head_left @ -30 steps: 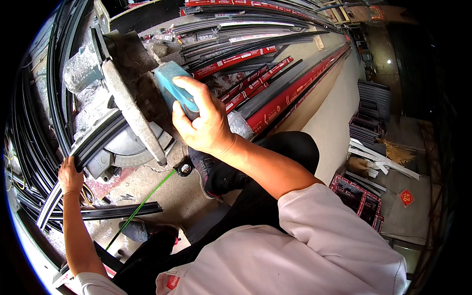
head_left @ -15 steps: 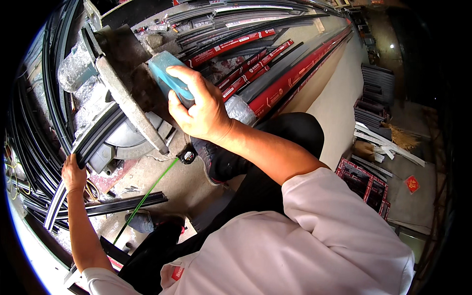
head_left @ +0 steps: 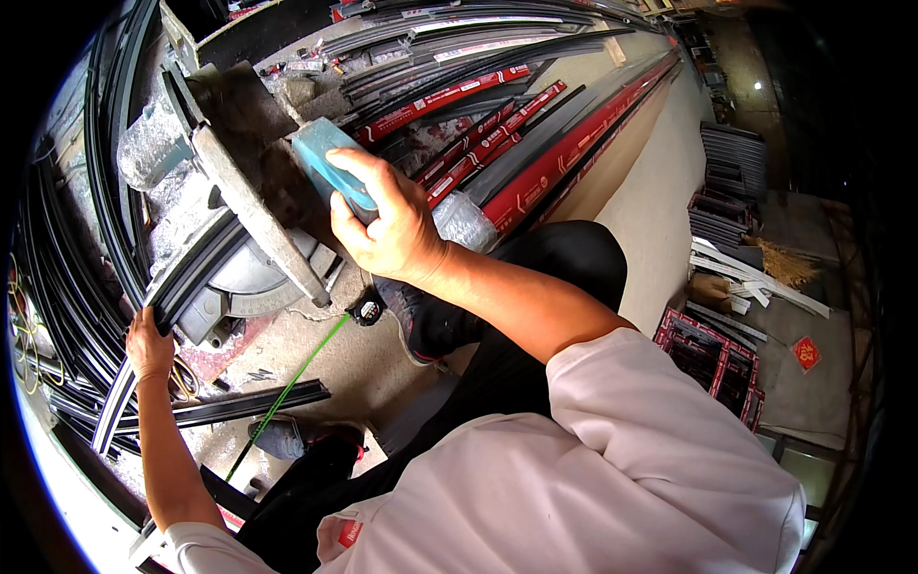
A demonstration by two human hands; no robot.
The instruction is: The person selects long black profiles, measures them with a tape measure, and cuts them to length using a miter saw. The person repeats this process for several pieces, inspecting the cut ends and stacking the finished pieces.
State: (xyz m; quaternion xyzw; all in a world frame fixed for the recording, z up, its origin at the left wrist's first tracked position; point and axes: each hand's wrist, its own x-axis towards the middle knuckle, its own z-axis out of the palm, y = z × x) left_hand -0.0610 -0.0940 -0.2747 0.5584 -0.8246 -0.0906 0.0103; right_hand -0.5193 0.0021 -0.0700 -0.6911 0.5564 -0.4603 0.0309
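My right hand (head_left: pixel 390 225) is wrapped round the teal handle (head_left: pixel 330 158) of a dusty miter saw (head_left: pixel 253 210). A flat guard on the saw slants down beside the handle. My left hand (head_left: pixel 149 344) grips a dark, grooved metal profile (head_left: pixel 203 256) that lies across the saw's base, against its round table (head_left: pixel 263 275). Past my left hand the profile carries on toward the lower left. Where the profile passes behind the guard, the blade and the cut spot are hidden.
A tape measure (head_left: pixel 366 308) lies on the floor with its green tape (head_left: pixel 301 365) drawn out toward my shoe (head_left: pixel 277 437). Bundles of black profiles (head_left: pixel 72 277) lie at the left. Red-wrapped lengths (head_left: pixel 574 143) stretch away at the far right. Stacked red-and-black frames (head_left: pixel 708 359) stand at the right.
The view has shifted slightly. Both hands keep their grips, and the saw and the profile hold nearly the same places.
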